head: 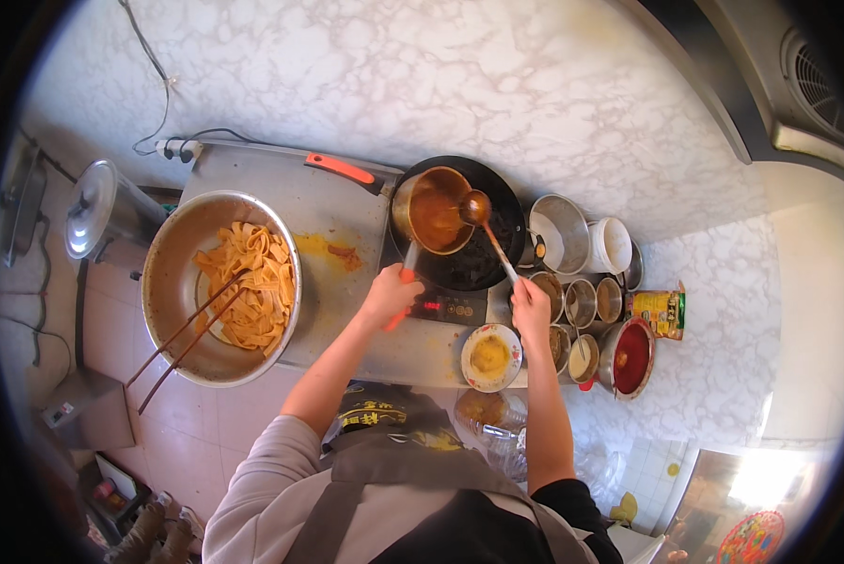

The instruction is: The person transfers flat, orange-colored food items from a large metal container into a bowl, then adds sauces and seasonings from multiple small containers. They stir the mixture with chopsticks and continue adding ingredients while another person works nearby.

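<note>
My left hand (392, 296) grips the orange handle of a metal saucepan (413, 211), tilted over a black wok (496, 261). Reddish-brown sauce (437, 215) coats the inside of the pan. With my right hand (531, 310) I hold a ladle (475, 207) by its handle; its sauce-covered bowl is at the saucepan's right rim. Beneath both sits the wok on an induction cooker (450, 306) with a lit display. The wok's orange handle (341, 168) points to the upper left. A patterned plate (492, 358) with yellow residue lies below my right hand.
At left, a large metal basin (155, 282) holds broad tofu-skin-like strips (252, 282) and long chopsticks (189, 331). Several seasoning pots (580, 303), a white tub (610, 244) and a bowl of red sauce (632, 359) crowd the right. Spilled sauce (344, 257) marks the steel counter (252, 169).
</note>
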The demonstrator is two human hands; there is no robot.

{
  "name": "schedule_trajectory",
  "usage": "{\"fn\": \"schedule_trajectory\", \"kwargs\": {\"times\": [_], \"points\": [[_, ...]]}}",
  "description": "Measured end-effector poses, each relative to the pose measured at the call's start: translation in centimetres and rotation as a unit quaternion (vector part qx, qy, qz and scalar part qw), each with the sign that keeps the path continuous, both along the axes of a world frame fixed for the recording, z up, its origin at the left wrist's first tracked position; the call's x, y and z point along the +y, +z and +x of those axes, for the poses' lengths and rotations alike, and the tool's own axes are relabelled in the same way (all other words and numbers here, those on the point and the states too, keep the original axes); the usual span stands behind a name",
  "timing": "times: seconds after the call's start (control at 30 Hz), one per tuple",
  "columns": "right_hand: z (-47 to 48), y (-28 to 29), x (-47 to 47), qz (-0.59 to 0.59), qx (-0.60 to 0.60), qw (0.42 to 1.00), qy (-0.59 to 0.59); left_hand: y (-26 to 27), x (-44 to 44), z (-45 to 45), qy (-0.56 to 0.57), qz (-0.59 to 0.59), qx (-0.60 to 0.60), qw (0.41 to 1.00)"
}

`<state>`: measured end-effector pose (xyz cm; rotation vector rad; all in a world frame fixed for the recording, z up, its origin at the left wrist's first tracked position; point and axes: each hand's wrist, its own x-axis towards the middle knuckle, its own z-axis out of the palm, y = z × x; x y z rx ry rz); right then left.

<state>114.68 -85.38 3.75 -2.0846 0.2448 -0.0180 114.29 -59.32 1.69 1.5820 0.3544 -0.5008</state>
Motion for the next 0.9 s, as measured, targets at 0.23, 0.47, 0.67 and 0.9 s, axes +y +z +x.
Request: {"fn": "schedule_trajectory", "kwargs": {"times": [0.23, 0.47, 0.67, 0.9], "points": [[4.0, 0.2, 1.6, -0.346, -0.143, 0.903, 0.209, -0.6, 0.1, -0.3, -0.005, -0.075, 0.008, 0.997], [4.2, 1.4, 1.8, 0.208, 0.346, 0.912, 0.076, -0.1, 0.4, -0.2, 0.002, -0.145, 0.046, 0.988], [4.6, -1.9, 2.8, 0.099, 0.16, 0.982, 0.032, 0.4, 0.2, -0.2, 0.018, -0.16, 0.06, 0.985], [1.7, 0.4, 3.0, -0.377, -0.069, 0.909, 0.163, -0.3, -0.1, 0.4, 0.04, -0.206, 0.069, 0.975]]}}
